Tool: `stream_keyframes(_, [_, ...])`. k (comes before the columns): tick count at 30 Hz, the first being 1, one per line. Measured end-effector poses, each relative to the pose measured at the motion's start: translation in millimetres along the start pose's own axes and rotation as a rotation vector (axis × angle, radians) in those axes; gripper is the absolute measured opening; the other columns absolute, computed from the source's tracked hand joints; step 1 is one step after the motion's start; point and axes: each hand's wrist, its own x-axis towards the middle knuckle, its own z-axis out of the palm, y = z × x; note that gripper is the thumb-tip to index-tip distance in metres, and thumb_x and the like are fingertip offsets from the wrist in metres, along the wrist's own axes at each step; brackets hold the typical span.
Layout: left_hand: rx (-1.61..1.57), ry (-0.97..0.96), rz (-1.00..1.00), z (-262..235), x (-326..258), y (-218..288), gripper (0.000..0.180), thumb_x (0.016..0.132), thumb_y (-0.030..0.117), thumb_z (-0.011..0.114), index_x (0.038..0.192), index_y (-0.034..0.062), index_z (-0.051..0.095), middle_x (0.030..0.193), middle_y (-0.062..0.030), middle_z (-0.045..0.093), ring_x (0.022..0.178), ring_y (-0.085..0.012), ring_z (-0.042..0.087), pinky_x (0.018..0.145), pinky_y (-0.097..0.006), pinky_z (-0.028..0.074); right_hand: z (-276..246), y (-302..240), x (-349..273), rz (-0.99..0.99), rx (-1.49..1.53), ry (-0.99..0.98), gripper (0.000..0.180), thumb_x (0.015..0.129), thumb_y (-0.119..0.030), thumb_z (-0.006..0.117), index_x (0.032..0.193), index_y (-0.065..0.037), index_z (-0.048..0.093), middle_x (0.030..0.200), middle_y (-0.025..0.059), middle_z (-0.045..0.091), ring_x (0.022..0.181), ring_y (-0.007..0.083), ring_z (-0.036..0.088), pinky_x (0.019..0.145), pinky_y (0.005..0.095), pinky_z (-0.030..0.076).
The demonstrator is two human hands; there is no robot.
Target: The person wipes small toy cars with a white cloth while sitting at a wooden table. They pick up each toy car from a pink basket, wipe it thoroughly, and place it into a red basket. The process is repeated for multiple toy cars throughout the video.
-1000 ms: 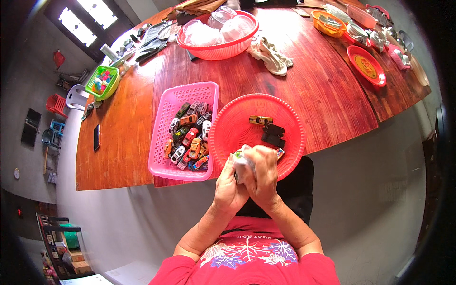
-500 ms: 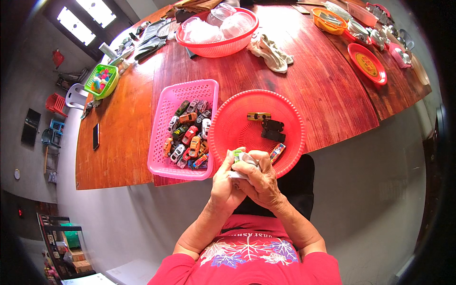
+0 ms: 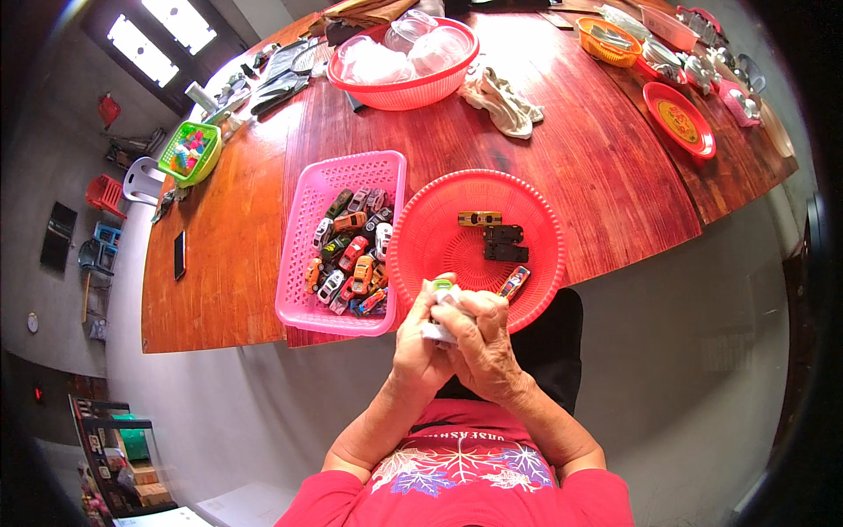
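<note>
My left hand is closed around a small bright green toy car, most of it hidden by fingers and cloth. My right hand presses a whitish cloth against the car. Both hands meet over the near rim of a round red plastic basket. Inside that basket lie a gold toy car, a dark toy car piece or cars and a multicoloured toy car. To the left, a pink rectangular basket holds several toy cars in mixed colours.
Farther back on the wooden table stand a red basket of clear plastic containers and a crumpled cream cloth. A phone and a green basket are at the left. A red tray and an orange basket sit at the right.
My right hand and the cloth have shifted slightly over the green toy car, covering more of it. The baskets and their contents have stayed in place.
</note>
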Motion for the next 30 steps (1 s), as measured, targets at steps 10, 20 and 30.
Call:
stream_keyframes(10, [0.160,0.128,0.072,8.3,-0.2,-16.0,0.027,0.099,0.024,0.044,0.118,0.0086,0.054,0.106,-0.0023,0.061,0.097,-0.0130,0.058,0.089,-0.030,0.047,0.4,23.6,28.2,0.416,0.240,0.058,0.026,0.087,-0.009,0.052,0.111,0.002,0.053,0.106,0.0192,0.052,0.099,0.0336,0.049,0.087,0.0401,0.040])
stream_keyframes(20, [0.109,0.269,0.095,-9.3,5.1,-2.3,0.031,0.097,0.030,0.047,0.096,0.0042,0.063,0.089,-0.0113,0.067,0.084,-0.0225,0.065,0.078,-0.035,0.053,-7.6,-11.4,-10.4,0.110,0.064,-0.001,0.054,0.071,-0.001,0.065,0.123,0.004,0.050,0.112,0.0203,0.049,0.103,0.0343,0.048,0.089,0.0419,0.040])
stream_keyframes(30, [0.519,0.260,0.312,14.5,-0.7,-13.6,0.025,0.099,0.024,0.044,0.110,0.0032,0.052,0.090,-0.0039,0.060,0.079,-0.0109,0.060,0.070,-0.026,0.051,-6.6,-6.5,15.0,0.113,0.052,0.073,0.045,0.074,0.006,0.061,0.117,0.003,0.053,0.107,0.0173,0.045,0.096,0.0303,0.049,0.083,0.0357,0.044])
